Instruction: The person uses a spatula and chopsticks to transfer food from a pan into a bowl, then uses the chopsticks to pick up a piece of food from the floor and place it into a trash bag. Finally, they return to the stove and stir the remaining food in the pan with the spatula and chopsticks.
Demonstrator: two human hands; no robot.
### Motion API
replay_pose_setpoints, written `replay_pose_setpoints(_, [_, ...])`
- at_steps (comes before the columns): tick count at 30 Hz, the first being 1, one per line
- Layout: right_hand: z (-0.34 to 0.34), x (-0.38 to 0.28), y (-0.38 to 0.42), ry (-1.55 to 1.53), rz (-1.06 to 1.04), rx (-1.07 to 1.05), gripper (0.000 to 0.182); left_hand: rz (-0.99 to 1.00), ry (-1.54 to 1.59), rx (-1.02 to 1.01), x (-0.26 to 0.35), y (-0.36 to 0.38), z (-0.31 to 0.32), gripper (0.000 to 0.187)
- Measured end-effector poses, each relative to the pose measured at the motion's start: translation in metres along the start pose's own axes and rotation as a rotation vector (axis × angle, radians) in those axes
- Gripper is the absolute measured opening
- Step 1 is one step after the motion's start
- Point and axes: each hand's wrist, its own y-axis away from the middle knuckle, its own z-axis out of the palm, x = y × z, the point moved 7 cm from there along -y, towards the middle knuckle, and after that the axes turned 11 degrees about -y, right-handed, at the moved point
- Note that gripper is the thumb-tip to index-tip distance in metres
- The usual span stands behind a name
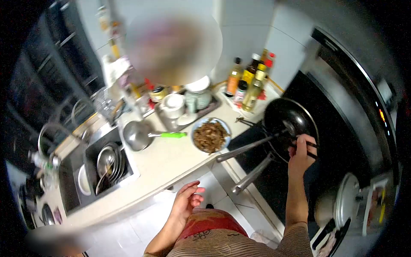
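Observation:
My right hand [303, 154] is closed around a dark handle or knob over the near side of a black wok [284, 112] on the stove; what exactly it grips is partly hidden by the fingers. Long pan handles [246, 148] stick out to the left of that hand. My left hand [188, 198] hovers in front of my body, below the counter edge, fingers loosely curled and apart, holding nothing. A plate of brown cooked food [210, 135] sits on the counter between the hands and the wall.
Sauce bottles [249, 83] stand on a tray behind the stove. A metal ladle or small pan with green handle [173, 135] lies left of the plate. Farther left, the sink [72, 201] holds stacked bowls [110, 162]. A lidded pot [346, 201] stands at the right.

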Motion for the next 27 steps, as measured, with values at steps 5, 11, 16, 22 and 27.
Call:
replay_pose_setpoints(5, [0.077, -0.025, 0.062, -0.197, 0.090, -0.265, 0.014, 0.239, 0.509, 0.016, 0.036, 0.017, -0.032, 0.036])
replay_pose_setpoints(11, [0.183, -0.076, 0.177, -0.355, -0.175, -0.654, 0.027, 0.659, 0.909, -0.043, 0.087, 0.110, -0.136, 0.034])
replay_pose_setpoints(16, [0.281, -0.118, 0.338, -0.747, 0.211, -0.846, 0.022, 0.890, 1.020, 0.185, 0.053, 0.255, -0.266, 0.036])
replay_pose_setpoints(22, [0.358, -0.196, 0.555, -0.874, 0.592, -1.185, 0.012, 1.152, 1.182, 0.665, -0.063, 0.449, -0.399, 0.034])
replay_pose_setpoints(27, [0.387, -0.289, 0.758, -0.914, 0.833, -1.538, 0.011, 1.403, 1.399, 0.961, -0.173, 0.593, -0.456, 0.032])
